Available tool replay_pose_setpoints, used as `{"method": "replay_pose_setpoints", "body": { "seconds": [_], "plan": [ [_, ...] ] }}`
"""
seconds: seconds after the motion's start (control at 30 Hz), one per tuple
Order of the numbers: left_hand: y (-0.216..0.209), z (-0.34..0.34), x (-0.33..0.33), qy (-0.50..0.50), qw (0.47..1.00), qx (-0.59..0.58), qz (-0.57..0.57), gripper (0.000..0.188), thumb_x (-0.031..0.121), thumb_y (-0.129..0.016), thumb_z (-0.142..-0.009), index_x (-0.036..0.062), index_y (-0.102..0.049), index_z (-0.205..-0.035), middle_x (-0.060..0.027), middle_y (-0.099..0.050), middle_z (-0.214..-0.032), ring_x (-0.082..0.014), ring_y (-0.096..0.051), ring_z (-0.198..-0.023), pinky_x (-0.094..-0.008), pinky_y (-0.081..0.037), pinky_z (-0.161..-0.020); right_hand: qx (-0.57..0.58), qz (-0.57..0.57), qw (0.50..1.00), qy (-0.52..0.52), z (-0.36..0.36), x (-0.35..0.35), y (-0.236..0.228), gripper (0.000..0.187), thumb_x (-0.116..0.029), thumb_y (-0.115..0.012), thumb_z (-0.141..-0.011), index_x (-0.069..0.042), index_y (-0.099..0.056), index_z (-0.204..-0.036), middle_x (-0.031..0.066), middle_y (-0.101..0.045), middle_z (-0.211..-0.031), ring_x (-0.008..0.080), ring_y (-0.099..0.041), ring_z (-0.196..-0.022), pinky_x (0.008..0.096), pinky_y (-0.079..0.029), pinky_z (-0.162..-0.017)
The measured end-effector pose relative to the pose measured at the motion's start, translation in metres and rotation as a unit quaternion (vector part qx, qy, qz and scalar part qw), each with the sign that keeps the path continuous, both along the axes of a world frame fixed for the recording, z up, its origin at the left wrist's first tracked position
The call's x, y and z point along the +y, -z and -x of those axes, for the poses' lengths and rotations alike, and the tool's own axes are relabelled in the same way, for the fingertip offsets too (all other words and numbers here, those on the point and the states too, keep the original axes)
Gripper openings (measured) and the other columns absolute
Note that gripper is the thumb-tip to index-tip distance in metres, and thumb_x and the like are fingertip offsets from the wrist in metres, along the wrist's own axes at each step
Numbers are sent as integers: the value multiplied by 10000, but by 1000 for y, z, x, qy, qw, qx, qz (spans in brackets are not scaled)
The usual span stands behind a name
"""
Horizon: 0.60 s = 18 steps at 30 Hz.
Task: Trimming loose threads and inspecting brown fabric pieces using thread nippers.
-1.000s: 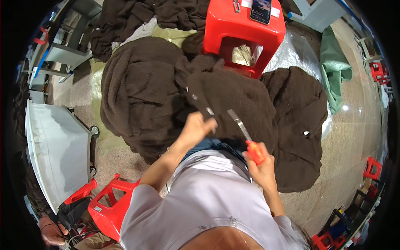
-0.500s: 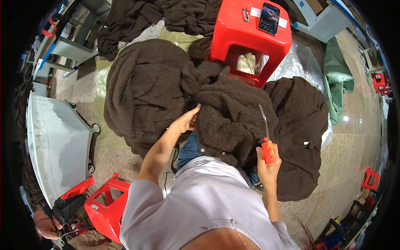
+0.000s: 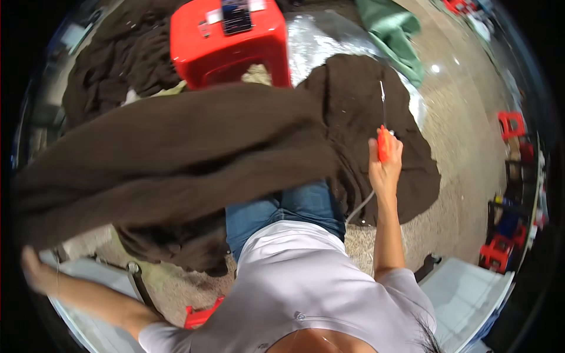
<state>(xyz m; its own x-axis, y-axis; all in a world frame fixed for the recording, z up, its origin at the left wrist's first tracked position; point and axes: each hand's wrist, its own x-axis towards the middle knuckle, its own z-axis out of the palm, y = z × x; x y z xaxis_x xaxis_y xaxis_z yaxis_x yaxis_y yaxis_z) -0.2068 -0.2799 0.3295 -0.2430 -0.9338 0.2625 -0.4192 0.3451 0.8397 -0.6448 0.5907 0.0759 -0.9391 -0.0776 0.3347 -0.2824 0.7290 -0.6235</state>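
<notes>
My right hand [image 3: 385, 167] is closed round an orange air blow gun [image 3: 384, 144]. Its long thin nozzle [image 3: 382, 97] points away over the dark cloth pile on the right. A grey hose [image 3: 360, 207] runs below my right wrist. A large dark brown knitted cloth [image 3: 194, 147] stretches from above my jeans to the far left, smeared by motion. At its left end is my left hand [image 3: 40, 270], arm stretched wide. The blur hides its fingers, so I cannot tell whether it grips the cloth.
A red stool [image 3: 229, 53] stands ahead, bearing a phone [image 3: 236, 16] and small thread snips [image 3: 203, 28]. Brown cloth [image 3: 376, 106] lies heaped on plastic sheeting [image 3: 323, 38] at right, more [image 3: 129, 65] at far left. Wheeled light-coloured carts [image 3: 465, 300] flank me. Green cloth [image 3: 394, 35] lies beyond.
The brown cloth has gone from a bunched heap on my lap to a long stretch leftward. My left hand has swung far left; my right has moved forward with the air blow gun. The view has shifted.
</notes>
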Motion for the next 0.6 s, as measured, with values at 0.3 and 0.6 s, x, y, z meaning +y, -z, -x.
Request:
{"method": "replay_pose_setpoints", "body": {
  "seconds": [0.3,0.6],
  "plan": [
    [242,-114,209,-41,998,-19,-48,382,167,-710,-865,-19,-620,-1186,-95,-673,-988,-162,-603,-768,-266,-462,-559,-219,-154,954,136,20,73,165,524,-399,-629,-913,-294,-441,-1390,293,-591,-963,504,-626,-849,549,-506,-731],
    [349,19,386,-258,847,126,-447,198,297,-654,-930,100,-641,-923,-21,-612,-745,-175,-586,-638,-271,-511,-584,-230,-214,940,131,26,79,308,768,-64,-620,-838,-301,-262,-1476,237,-651,-1005,422,-660,-863,519,-513,-749]
  ]
}}
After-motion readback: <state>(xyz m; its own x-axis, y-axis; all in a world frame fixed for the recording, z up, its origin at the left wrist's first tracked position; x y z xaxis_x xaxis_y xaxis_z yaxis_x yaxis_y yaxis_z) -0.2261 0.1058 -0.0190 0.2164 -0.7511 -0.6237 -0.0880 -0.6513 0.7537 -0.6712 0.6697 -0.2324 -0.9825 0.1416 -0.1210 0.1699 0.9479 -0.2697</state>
